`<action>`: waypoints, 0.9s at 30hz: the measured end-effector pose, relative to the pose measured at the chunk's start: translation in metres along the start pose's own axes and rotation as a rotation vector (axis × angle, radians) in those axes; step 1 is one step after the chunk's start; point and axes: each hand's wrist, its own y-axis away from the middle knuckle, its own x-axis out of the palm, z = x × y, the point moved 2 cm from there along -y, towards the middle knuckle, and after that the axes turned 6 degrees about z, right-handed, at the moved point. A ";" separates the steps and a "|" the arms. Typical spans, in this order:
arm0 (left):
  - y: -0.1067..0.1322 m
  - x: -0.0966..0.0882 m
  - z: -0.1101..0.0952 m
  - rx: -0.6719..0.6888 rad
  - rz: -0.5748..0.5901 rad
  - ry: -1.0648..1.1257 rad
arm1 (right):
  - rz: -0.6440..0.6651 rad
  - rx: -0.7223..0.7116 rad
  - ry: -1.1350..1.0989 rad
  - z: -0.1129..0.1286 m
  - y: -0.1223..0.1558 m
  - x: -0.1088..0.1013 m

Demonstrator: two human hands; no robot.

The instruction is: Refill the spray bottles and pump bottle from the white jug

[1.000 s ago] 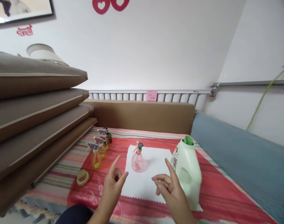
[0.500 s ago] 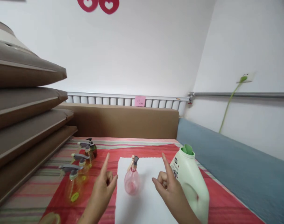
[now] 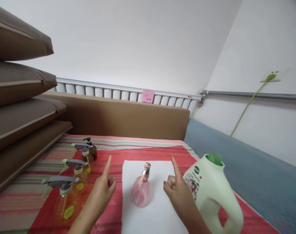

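Observation:
A pink see-through spray bottle point(image 3: 141, 191) stands upright on a white sheet point(image 3: 160, 208), between my hands. My left hand point(image 3: 103, 188) is raised to its left, the index finger pointing up and the other fingers curled; nothing is in it. On the other side, my right hand point(image 3: 178, 188) makes the same pointing shape and is empty too. Neither hand touches the spray bottle. A pale green jug point(image 3: 218, 188) with a green piece in its mouth stands just right of my right hand, which partly covers it.
At left stand several bottles: yellowish spray bottles point(image 3: 67, 204) and a dark green pump bottle point(image 3: 93, 152). Stacked brown cushions point(image 3: 23, 113) rise at the left edge. A brown panel point(image 3: 128, 118) closes the back, a blue-grey padded edge point(image 3: 235, 156) the right. Red cloth point(image 3: 138, 154) lies underneath.
The view has tilted down and shifted. The jug appears larger and further right. Both hands keep their pointing shape, with thumbs drawn closer to the curled fingers.

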 end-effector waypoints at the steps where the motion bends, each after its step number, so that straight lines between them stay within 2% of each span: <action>1: -0.003 0.004 0.007 -0.001 0.019 0.005 | -0.010 0.002 -0.009 -0.004 0.000 0.000; 4: -0.003 0.010 0.015 0.017 0.028 0.020 | 0.011 0.006 -0.026 -0.009 0.006 -0.003; 12: 0.004 0.017 0.001 0.049 0.017 0.027 | 0.046 -0.021 0.025 -0.011 0.016 -0.004; 17: 0.007 0.024 0.004 0.033 0.031 0.012 | 0.056 -0.021 0.025 -0.015 0.019 -0.005; 27: 0.015 0.040 0.010 0.001 0.133 0.069 | 0.140 0.052 -0.011 -0.014 0.022 0.011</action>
